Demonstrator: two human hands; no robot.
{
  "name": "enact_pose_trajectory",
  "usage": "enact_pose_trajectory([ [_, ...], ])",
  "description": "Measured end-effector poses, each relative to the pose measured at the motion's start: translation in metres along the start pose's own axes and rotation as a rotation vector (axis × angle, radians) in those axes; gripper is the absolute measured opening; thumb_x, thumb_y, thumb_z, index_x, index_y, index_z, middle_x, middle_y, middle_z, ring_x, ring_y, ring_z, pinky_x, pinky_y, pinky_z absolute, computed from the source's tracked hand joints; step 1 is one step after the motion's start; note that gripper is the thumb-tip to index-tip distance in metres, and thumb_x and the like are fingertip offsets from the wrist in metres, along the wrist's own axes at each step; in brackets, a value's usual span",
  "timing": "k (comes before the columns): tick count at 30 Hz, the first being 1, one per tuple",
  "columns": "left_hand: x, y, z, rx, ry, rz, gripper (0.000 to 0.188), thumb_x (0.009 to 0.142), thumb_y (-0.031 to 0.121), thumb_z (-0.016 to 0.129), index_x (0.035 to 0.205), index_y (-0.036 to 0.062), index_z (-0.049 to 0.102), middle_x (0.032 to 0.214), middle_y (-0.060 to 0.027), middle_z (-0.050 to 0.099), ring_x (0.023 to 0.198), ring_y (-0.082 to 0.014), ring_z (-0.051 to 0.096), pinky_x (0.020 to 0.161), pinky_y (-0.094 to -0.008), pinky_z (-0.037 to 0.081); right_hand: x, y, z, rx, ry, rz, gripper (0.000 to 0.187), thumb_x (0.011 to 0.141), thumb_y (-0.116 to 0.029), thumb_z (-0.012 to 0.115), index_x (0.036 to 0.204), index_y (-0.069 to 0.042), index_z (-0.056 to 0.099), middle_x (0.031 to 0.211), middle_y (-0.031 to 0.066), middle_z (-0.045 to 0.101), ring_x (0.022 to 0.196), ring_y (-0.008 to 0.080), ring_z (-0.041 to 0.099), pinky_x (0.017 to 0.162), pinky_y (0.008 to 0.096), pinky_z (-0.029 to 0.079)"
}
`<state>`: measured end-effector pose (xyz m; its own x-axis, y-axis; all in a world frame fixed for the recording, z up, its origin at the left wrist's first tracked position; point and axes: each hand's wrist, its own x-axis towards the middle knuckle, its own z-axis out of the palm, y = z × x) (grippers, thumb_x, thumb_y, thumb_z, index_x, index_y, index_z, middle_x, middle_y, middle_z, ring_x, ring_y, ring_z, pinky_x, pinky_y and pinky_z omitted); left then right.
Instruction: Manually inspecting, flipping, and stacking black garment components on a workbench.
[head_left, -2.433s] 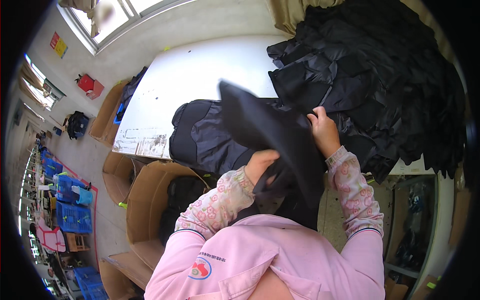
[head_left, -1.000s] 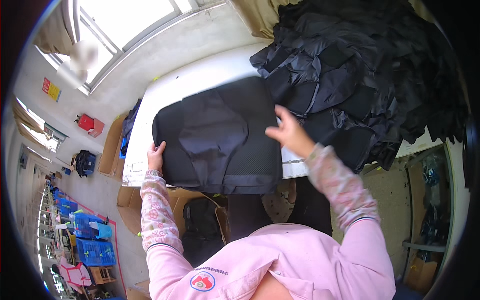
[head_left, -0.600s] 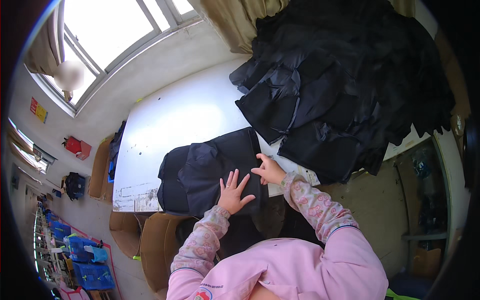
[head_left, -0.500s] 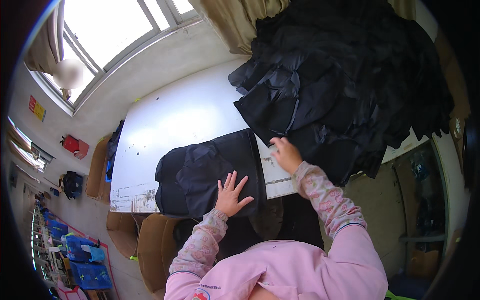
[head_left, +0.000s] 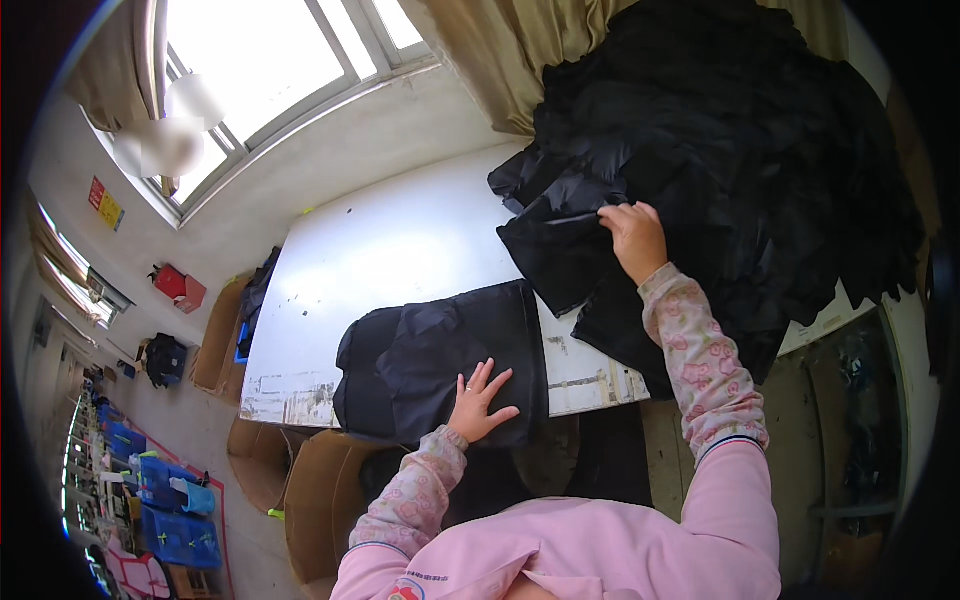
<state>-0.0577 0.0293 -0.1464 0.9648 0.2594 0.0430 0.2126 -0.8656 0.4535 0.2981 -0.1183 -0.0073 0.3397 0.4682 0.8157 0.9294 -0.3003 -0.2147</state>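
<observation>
A black garment piece (head_left: 440, 350) with a shinier, darker-grey panel in its middle lies flat at the front of the white table. On its lower right part rests my left hand (head_left: 484, 403), open, with fingers spread and a ring on one of them. To the right, a large heap of black garment pieces (head_left: 760, 180) covers that side of the table. At the heap's left side my right hand (head_left: 636, 238) is closed, its fingertips pinching the upper edge of a black garment piece (head_left: 545, 255). The thumb is partly hidden.
The white table (head_left: 380, 240) has a worn, chipped front edge. Behind it are a wall, a window (head_left: 260, 60) and a tan curtain (head_left: 480, 50). Cardboard boxes (head_left: 325, 490) stand at the table's left and front. Blue bins (head_left: 180, 540) line the floor farther left.
My right hand has moved up and away from the table's front edge to the heap, and its fingers have closed on a piece there. My left hand stays on the flat garment piece.
</observation>
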Motion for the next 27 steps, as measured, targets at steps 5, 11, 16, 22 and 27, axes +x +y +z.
enact_pose_trajectory([
  [5,0.037,-0.008,-0.043,-0.808,0.264,0.043,0.084,0.085,0.029,0.071,0.15,0.0047,0.024,0.156,-0.0158,0.022,0.147,-0.0251,0.016,0.117,-0.0366,0.011,0.066,-0.044,-0.108,0.405,0.052,-0.046,0.011,0.085,-0.004,0.064,0.096,0.0,0.065,0.087,0.0137,0.067,0.08,0.0312,0.065,0.071,0.0321,0.049],
  [11,0.068,0.038,-0.116,-1.296,0.226,0.342,0.075,0.083,0.017,0.073,0.145,0.0008,0.034,0.145,-0.01,0.042,0.134,-0.0223,0.037,0.112,-0.0333,0.026,0.099,-0.082,-0.164,0.63,-0.103,0.002,0.009,0.091,-0.006,0.061,0.095,0.002,0.061,0.074,0.0028,0.056,0.07,0.0069,0.051,0.066,0.0235,0.043],
  [16,0.049,0.072,-0.136,-1.347,0.186,0.534,0.048,0.088,0.009,0.068,0.132,-0.0006,0.051,0.131,-0.0053,0.055,0.121,-0.019,0.05,0.105,-0.0324,0.036,0.089,-0.08,-0.127,0.566,-0.263,0.008,0.014,0.089,-0.011,0.063,0.094,0.001,0.059,0.075,0.0052,0.055,0.07,0.0133,0.051,0.065,0.0284,0.042],
  [22,0.05,0.117,-0.138,-1.644,0.415,0.088,0.032,0.097,0.01,0.054,0.128,-0.001,0.053,0.122,-0.0069,0.062,0.109,-0.0164,0.059,0.095,-0.0298,0.045,0.018,-0.134,-0.106,0.35,0.137,0.167,0.039,0.082,-0.018,0.074,0.116,-0.006,0.058,0.098,0.0103,0.058,0.087,0.0235,0.056,0.073,0.0342,0.047],
  [27,0.056,0.127,-0.116,-1.756,0.572,-0.036,0.023,0.098,0.013,0.054,0.117,0.0008,0.059,0.111,-0.0074,0.065,0.098,-0.016,0.062,0.087,-0.029,0.05,-0.082,-0.196,-0.077,0.618,-0.442,0.273,0.089,0.071,-0.029,0.082,0.141,-0.006,0.033,0.13,0.0205,0.053,0.114,0.0393,0.055,0.091,0.0413,0.048],
])
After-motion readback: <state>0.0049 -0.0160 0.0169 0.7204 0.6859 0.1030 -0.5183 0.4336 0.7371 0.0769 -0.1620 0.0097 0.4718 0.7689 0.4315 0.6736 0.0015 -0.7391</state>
